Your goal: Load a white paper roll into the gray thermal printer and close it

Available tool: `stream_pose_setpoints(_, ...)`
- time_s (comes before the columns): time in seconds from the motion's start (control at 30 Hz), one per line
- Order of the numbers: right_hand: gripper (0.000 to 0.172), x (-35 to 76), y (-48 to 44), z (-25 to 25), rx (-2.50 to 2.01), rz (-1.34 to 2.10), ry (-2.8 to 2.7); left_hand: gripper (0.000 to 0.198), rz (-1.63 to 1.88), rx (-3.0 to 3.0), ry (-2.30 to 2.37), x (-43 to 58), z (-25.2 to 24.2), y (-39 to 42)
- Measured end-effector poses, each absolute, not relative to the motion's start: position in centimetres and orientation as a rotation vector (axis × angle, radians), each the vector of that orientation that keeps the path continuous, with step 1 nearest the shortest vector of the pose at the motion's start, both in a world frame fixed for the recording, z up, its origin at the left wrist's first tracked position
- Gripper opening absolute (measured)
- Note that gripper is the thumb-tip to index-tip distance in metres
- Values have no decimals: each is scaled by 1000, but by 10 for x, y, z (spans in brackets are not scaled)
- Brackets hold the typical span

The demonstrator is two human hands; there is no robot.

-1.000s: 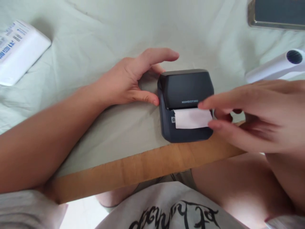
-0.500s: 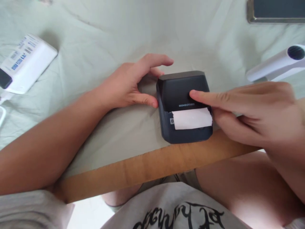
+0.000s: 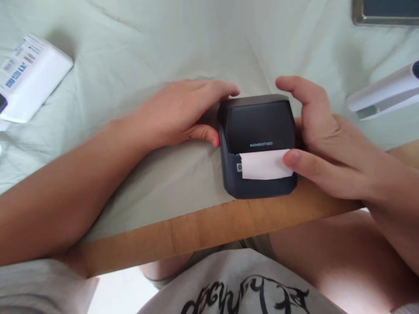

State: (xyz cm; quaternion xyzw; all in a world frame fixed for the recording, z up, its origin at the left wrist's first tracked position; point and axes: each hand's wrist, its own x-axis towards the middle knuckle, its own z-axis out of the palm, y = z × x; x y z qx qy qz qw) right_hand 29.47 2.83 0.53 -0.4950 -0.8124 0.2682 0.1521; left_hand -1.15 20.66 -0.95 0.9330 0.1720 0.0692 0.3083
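A dark label printer marked NIIMBOT sits near the table's front edge. A blank white paper label sticks out of its slot and lies over the front part. My left hand holds the printer's left side, thumb against the side and index finger at the back left corner; its other fingers are mostly hidden. At the right side is my right hand, fingers apart. Its thumb tip overlaps the label's right end, while the index finger is raised by the back right corner. The remaining fingers are partly hidden beside the printer.
Pale green cloth covers the table, with a wooden edge strip along the front. A white box-like device with a printed sticker lies at left. To the right are a white handheld object and a dark-screened device.
My right index finger has come off the printer's top cover and is now raised near the back corner. The right thumb has appeared over the label's end. The printer appears slightly further right.
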Motion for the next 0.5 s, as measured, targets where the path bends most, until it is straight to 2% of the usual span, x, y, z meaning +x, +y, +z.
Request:
stream_pose_setpoints(0.2,79,296,31,5,-1473,722,-2320,134,224,2423,498,-13,-9,201)
stream_pose_setpoints(0.37,87,287,28,20,-1474,905,-2113,140,271,2340,542,-17,-14,205)
stream_pose_setpoints(0.5,59,260,24,37,-1689,522,-1912,131,306,2287,525,-17,-15,207)
